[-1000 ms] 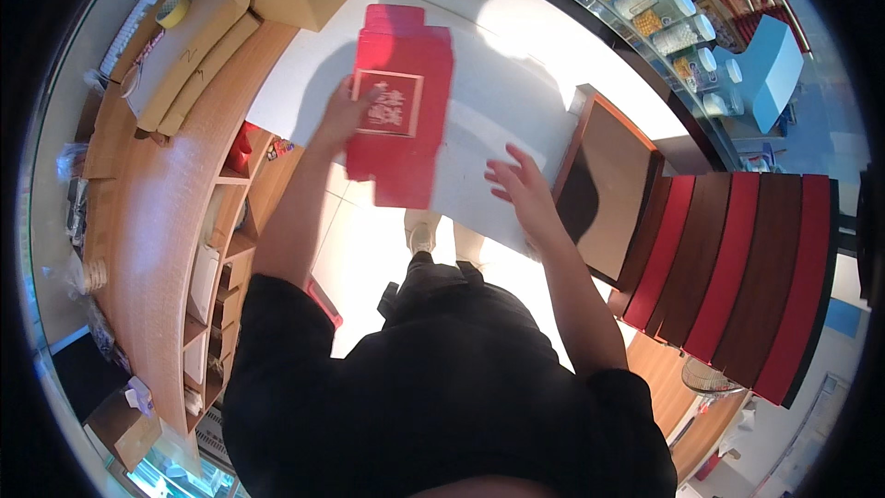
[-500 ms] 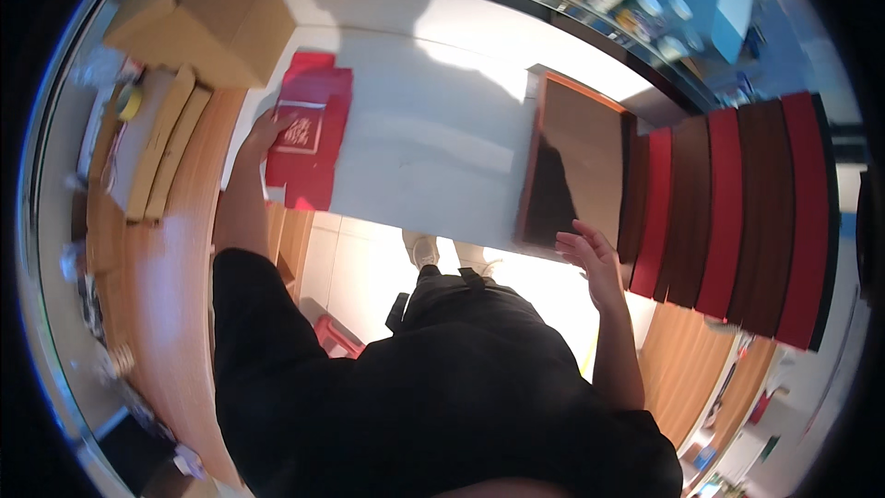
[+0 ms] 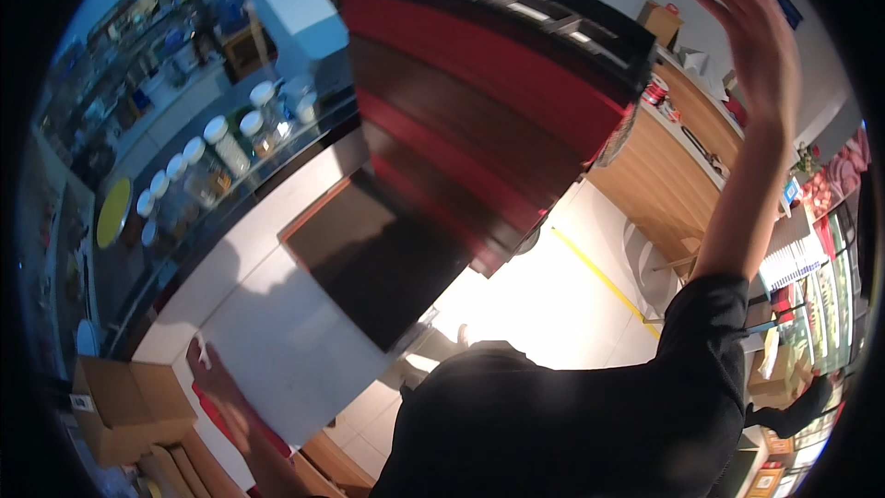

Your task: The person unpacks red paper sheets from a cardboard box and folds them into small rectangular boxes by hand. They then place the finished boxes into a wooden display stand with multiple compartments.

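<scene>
My left hand (image 3: 219, 389) rests at the near left part of the white tabletop (image 3: 277, 341), over the red paper packets (image 3: 214, 413), which it mostly covers. Its fingers look stretched out, though somewhat blurred. High at the right, my right hand (image 3: 749, 41) is raised with its fingers apart and nothing in it. Between the hands, a flat brown tray-like box (image 3: 346, 231) with an orange edge lies on the table, partly in shadow. A tall stack of dark brown and red boxes (image 3: 479, 101) rises beside it, topped by a black piece with rectangular openings.
An open cardboard box (image 3: 134, 410) stands at the lower left. Behind the table runs a glass counter with white-lidded jars (image 3: 221, 143) and a pale blue box (image 3: 300, 14). A wooden cabinet (image 3: 636, 166) stands to the right, past a floor with a yellow strip (image 3: 599, 272).
The view has swung right, so the table sits lower left and the box stack fills the middle. My right hand has risen from the table's near edge. My left hand stays by the red packets.
</scene>
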`<state>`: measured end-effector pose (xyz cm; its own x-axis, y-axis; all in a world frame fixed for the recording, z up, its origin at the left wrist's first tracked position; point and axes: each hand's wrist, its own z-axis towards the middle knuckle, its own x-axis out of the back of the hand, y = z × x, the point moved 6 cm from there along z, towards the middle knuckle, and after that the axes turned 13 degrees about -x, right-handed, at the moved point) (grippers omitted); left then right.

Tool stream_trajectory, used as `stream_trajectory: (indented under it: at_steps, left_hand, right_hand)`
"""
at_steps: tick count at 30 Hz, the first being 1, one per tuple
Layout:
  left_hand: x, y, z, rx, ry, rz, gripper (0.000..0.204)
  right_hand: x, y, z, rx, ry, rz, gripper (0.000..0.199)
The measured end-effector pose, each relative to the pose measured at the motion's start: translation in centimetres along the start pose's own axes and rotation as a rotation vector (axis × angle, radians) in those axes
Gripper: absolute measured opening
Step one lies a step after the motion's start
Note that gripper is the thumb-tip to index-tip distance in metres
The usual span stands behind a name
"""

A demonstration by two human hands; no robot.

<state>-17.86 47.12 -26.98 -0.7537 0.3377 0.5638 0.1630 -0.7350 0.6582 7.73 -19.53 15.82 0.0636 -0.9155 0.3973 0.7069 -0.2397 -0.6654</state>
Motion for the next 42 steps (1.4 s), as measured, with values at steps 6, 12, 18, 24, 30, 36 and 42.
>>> stream_trajectory:
  at_steps: [6, 12, 18, 24, 30, 36, 42]
  left_hand:
    - [-13.2, 35.9, 2.7, -0.526, -0.292, -0.783, 0.053]
    - [-20.2, 49.8, 4.0, -0.207, -0.231, -1.166, 0.060]
    - [-23.5, 48.4, 4.2, -0.109, 0.015, -1.294, 0.051]
    - [-23.5, 52.5, 4.5, -0.031, -0.229, -1.464, 0.062]
    - [-22.7, 51.9, 5.8, -0.015, -0.213, -1.542, 0.060]
    - [-22.1, 53.9, 5.4, -0.048, -0.093, -1.520, 0.058]
    - [-20.7, 53.5, 4.9, -0.328, 0.034, -0.937, 0.075]
  right_hand:
    - [2.8, 19.0, 8.8, -0.794, -0.339, -0.675, 0.054]
    - [-0.7, 20.2, 8.3, -0.679, -0.450, -0.614, 0.062]
    - [-1.3, 22.2, 10.0, -0.538, -0.625, -0.528, 0.051]
    - [0.1, 21.4, 12.0, 0.209, -0.928, -0.949, 0.027]
    - [-1.2, 19.6, 13.3, 0.522, -1.009, -1.001, 0.035]
    - [-0.4, 22.1, 13.9, 0.348, -0.991, -1.080, 0.031]
    - [0.2, 23.5, 12.3, -0.455, -0.648, -0.635, 0.045]
